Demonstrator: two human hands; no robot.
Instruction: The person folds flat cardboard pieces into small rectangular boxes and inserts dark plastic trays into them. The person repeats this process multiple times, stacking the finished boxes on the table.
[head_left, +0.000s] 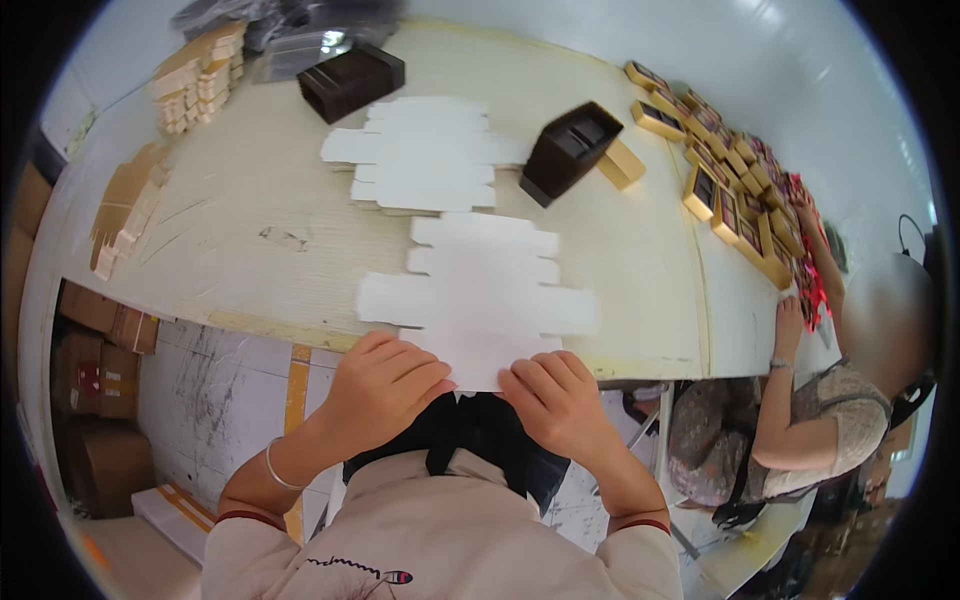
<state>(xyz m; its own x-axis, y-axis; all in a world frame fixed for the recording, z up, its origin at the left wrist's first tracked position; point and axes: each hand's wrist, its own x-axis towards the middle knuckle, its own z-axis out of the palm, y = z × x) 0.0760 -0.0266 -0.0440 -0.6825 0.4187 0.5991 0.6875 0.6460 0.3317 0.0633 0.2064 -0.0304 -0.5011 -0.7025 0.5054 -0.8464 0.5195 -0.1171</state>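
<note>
A flat, unfolded white box blank (480,285) with side flaps lies over the near edge of the table. Its near edge is pinched by my left hand (388,385) at the left corner and by my right hand (556,395) at the right corner, fingers on top. Just beyond it rests a stack of similar white box blanks (425,150). To the right of that stack stands a dark brown box (572,150), with a gold box (622,165) against its side. Another dark brown box (352,80) lies at the back left.
Stacked cardboard blanks (125,205) and more (200,80) sit at the left. Many gold boxes (735,180) cover the right side, where a co-worker's hand (789,315) rests near red ribbons (812,290). Below the table at left are brown cartons (95,380).
</note>
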